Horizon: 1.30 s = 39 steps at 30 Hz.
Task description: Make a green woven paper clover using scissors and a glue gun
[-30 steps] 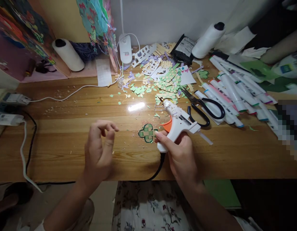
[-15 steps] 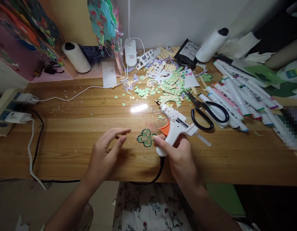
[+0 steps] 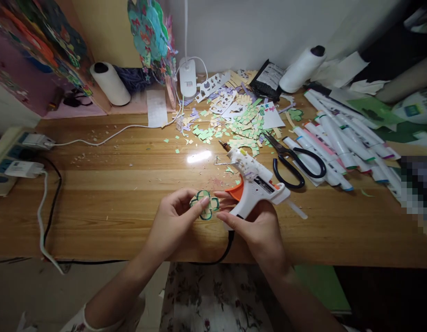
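Between the thumb and fingers of my left hand point(image 3: 177, 216) is a small four-lobed paper cutout point(image 3: 205, 211), checked in green and cream with a dark green outline. A white hot glue gun point(image 3: 250, 184) with an orange trigger lies in my right hand point(image 3: 258, 226), its handle against the palm and its nozzle pointing to the upper left. A clear glue stick point(image 3: 298, 210) pokes out of its rear. My right fingertips are close to the cutout's right lobe; whether they touch it I cannot tell. The gun's black cord drops over the table's front edge.
Black-handled scissors point(image 3: 296, 161) lie right of the glue gun, beside a pile of markers point(image 3: 337, 138). Paper scraps point(image 3: 241, 120) cover the back of the table. Two white thread cones point(image 3: 111, 84) stand there too. A power strip point(image 3: 9, 161) with cables is at the left.
My left hand has moved right and taken hold of the checked cutout, which is now lifted and tilted. The glue gun has shifted slightly, and my right fingers have stretched toward the cutout.
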Each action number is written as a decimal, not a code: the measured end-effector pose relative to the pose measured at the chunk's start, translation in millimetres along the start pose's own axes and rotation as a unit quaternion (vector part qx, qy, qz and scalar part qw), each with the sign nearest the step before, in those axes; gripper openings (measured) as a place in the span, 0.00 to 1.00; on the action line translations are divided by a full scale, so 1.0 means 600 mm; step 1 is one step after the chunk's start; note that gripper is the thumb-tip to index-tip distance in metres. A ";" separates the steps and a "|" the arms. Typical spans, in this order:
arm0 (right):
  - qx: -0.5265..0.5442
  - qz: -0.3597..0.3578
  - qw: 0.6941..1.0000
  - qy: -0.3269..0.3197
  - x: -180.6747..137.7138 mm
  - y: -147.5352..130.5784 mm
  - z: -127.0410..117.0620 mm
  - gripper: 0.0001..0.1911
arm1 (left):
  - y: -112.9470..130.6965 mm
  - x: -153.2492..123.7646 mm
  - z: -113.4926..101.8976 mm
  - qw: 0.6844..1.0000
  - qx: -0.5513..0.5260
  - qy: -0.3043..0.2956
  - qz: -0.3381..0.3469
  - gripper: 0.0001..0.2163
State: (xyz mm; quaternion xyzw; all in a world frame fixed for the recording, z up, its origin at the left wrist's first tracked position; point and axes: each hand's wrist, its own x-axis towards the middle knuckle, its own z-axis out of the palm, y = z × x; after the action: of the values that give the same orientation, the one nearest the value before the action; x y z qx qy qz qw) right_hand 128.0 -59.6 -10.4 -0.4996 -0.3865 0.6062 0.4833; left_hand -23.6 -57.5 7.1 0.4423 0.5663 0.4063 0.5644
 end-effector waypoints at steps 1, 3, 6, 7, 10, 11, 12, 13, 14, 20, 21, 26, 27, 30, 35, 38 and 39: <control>0.003 0.004 1.000 -0.006 -0.001 0.000 -0.001 0.15 | 0.000 0.000 0.001 1.000 -0.005 -0.007 -0.007 0.09; 0.005 -0.002 1.000 -0.007 -0.003 0.001 -0.003 0.15 | 0.001 0.001 0.004 1.000 -0.011 -0.021 -0.018 0.09; 0.005 -0.017 1.000 -0.003 -0.004 0.002 -0.004 0.13 | 0.001 0.003 0.005 0.999 0.001 -0.033 -0.025 0.10; 0.005 -0.018 1.000 -0.004 -0.004 0.001 -0.004 0.12 | 0.001 0.003 0.005 0.999 0.012 -0.034 -0.026 0.11; 0.014 -0.010 1.000 -0.002 -0.004 -0.001 -0.004 0.12 | -0.001 0.007 0.006 0.998 0.048 -0.040 -0.029 0.12; 0.023 -0.005 1.000 -0.001 -0.004 -0.002 -0.004 0.12 | -0.003 0.009 0.007 0.997 0.055 -0.043 -0.030 0.12; 0.036 0.000 0.999 0.001 -0.003 -0.002 -0.004 0.13 | -0.004 0.011 0.008 0.997 0.059 -0.046 -0.031 0.12; 0.050 0.001 0.999 0.001 -0.003 -0.003 -0.005 0.13 | -0.004 0.013 0.010 0.996 0.060 -0.049 -0.032 0.12; 0.062 0.001 0.998 -0.003 -0.002 -0.003 -0.005 0.13 | -0.005 0.015 0.012 0.996 0.060 -0.052 -0.032 0.11; 0.038 0.000 0.999 0.010 0.001 0.000 -0.013 0.13 | -0.015 0.014 -0.008 0.990 0.137 0.009 0.028 0.10; 0.029 -0.005 0.999 0.018 0.002 0.002 -0.015 0.13 | -0.021 0.013 -0.018 0.983 0.172 0.033 0.049 0.10; 0.037 -0.021 0.999 0.032 0.006 0.010 -0.024 0.14 | -0.044 0.011 -0.069 0.919 0.318 0.158 0.172 0.08; 0.038 -0.019 0.999 0.031 0.006 0.011 -0.026 0.16 | -0.045 0.011 -0.076 0.910 0.336 0.150 0.191 0.08; 0.025 -0.010 0.999 0.027 0.005 0.014 -0.029 0.18 | -0.049 0.010 -0.098 0.896 0.370 0.077 0.234 0.07; -0.017 0.003 1.000 0.025 0.000 0.016 -0.033 0.20 | -0.067 0.004 -0.130 0.868 0.431 0.019 0.247 0.11; -0.037 0.023 0.998 0.035 -0.005 0.012 -0.034 0.18 | -0.070 -0.004 -0.135 0.851 0.454 -0.004 0.263 0.15; -0.039 0.034 0.998 0.039 -0.007 0.011 -0.034 0.17 | -0.070 -0.007 -0.133 0.848 0.459 -0.007 0.265 0.15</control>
State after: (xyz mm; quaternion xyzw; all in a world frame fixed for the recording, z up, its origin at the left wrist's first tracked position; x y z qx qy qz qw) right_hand 147.0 -65.4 -19.7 -0.5542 -0.3737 0.5869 0.4568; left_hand -105.4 -70.1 -29.2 0.7872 0.5452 0.2310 0.1723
